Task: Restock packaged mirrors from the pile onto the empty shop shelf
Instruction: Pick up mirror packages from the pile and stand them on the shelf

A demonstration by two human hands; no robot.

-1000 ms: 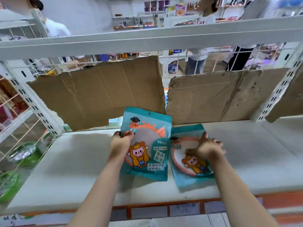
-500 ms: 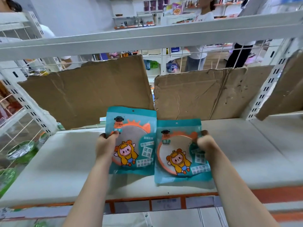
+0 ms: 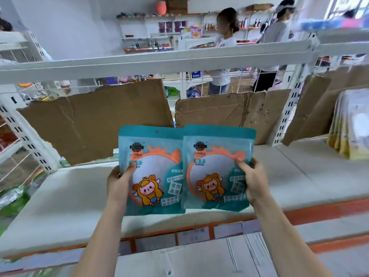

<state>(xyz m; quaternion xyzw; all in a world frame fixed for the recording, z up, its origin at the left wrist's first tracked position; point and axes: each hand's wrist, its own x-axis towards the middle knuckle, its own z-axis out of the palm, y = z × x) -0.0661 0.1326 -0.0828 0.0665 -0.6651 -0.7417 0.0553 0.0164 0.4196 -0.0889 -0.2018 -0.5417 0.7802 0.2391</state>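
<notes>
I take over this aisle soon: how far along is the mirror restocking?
Nothing looks placed yet: the only mirror packets in view are both held. The left hand grips the left packet, the right hand the right packet, upright, side by side over the shelf. Left: set both down, then fetch more; the pile is out of view.

Bright even light, soft shadows, wide-angle edge bending, blurred background
</notes>
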